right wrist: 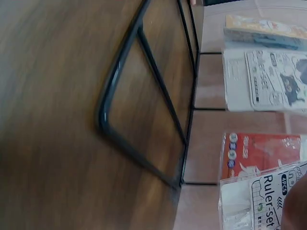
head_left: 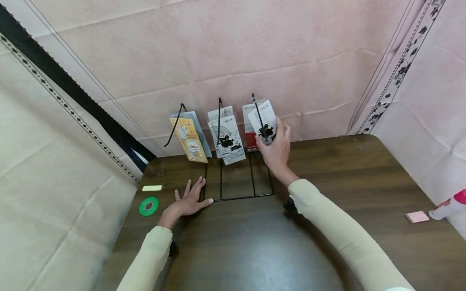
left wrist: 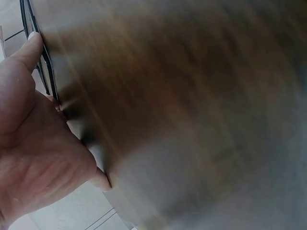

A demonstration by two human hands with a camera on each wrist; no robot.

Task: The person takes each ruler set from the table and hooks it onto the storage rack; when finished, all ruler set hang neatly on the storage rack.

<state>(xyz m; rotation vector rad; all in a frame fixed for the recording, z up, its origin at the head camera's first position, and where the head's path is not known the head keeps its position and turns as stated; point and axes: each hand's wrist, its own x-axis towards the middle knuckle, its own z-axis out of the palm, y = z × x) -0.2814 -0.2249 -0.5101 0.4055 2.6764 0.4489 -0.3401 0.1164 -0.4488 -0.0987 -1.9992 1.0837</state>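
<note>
A black wire rack (head_left: 244,197) stands at the back of the wooden table, with packets hanging on its three hooks. My right hand (head_left: 277,151) pinches the lower edge of a white ruler set packet (head_left: 263,115) at the right hook. That packet hangs tilted in front of a red-and-white packet (head_left: 251,140). Printed lettering shows on the held ruler set in the right wrist view, where a fingertip (right wrist: 296,206) covers part of it. Fingers spread, my left hand (head_left: 188,203) rests by the rack's front left corner, its thumb at the base wire.
White ruler set packets (head_left: 231,137) hang on the middle hook, a yellow packet (head_left: 190,139) and a blue one on the left. A green disc (head_left: 149,206) and a pale strip (head_left: 152,188) lie left. Far right are a pink block (head_left: 417,217) and a pink-capped bottle (head_left: 449,205).
</note>
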